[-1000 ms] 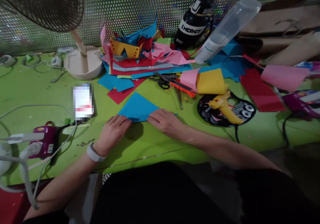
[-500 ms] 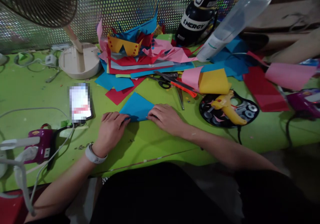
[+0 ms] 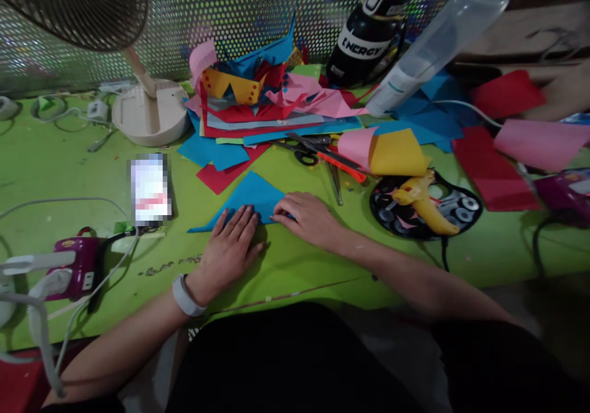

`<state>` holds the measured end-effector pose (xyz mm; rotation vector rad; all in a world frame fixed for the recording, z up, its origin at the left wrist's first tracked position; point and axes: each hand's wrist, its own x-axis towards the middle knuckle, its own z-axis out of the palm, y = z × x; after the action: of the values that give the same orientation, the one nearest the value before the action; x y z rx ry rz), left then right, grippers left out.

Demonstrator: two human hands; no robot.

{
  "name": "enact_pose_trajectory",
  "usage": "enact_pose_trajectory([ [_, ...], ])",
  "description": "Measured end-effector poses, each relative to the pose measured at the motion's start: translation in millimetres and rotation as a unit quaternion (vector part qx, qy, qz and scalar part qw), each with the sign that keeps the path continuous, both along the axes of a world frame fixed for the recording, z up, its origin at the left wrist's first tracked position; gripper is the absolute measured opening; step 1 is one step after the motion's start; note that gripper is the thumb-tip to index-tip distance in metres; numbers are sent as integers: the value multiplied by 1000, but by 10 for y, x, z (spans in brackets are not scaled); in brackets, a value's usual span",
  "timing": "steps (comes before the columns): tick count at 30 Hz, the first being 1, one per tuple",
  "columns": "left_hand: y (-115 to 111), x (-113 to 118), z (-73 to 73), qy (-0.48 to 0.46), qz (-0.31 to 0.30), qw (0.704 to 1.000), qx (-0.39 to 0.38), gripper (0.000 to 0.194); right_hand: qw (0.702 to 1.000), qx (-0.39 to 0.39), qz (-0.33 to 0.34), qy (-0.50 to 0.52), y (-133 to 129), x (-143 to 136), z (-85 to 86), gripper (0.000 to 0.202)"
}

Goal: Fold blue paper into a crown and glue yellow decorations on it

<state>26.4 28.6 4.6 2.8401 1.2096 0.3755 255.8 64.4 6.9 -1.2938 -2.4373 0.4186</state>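
Observation:
A sheet of blue paper [image 3: 258, 195], folded to a triangle, lies on the green table in front of me. My left hand [image 3: 233, 241] rests flat on its lower left part, fingers stretched out and pressing near the folded edge. A thin blue tip pokes out left of those fingers. At the paper's right corner, my right hand [image 3: 306, 216] has its thumb and bent fingers closed on the edge; the corner itself is hidden under them.
Behind lie scissors [image 3: 304, 155], an orange cutter [image 3: 343, 166] and a pile of paper pieces with a yellow mask [image 3: 233, 87]. A yellow glue gun [image 3: 426, 204] sits on a black tray. Left are a phone [image 3: 150, 188] and fan [image 3: 150, 121]. Another person's hand [image 3: 565, 96] is near red paper.
My left hand has shifted right and flattened onto the blue paper, uncovering its left tip. My right hand stays at the right corner. Red paper has appeared by the other person's hand.

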Motion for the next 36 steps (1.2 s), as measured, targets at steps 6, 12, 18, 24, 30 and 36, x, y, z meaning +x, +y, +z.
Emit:
enact_pose_trajectory([
  [6,-53,1,4,25,4,1000,-12,80,1000,-18,3,-6,13,29,14,21],
  [12,-50,-8,-23,17,2,1000,-16,85,998,-56,-3,-4,59,130,35,22],
  [18,-39,-10,2,11,-2,1000,-17,82,995,-95,-12,24,110,299,45,21],
  [24,-18,-17,-9,2,-7,1000,-12,80,996,-63,-54,37,89,504,-31,28],
  [30,-10,-18,-27,4,-4,1000,2,79,990,56,-129,-23,-61,556,27,31],
  [36,-1,-24,-50,2,-5,1000,5,77,988,138,-5,-70,-334,-23,63,51],
])
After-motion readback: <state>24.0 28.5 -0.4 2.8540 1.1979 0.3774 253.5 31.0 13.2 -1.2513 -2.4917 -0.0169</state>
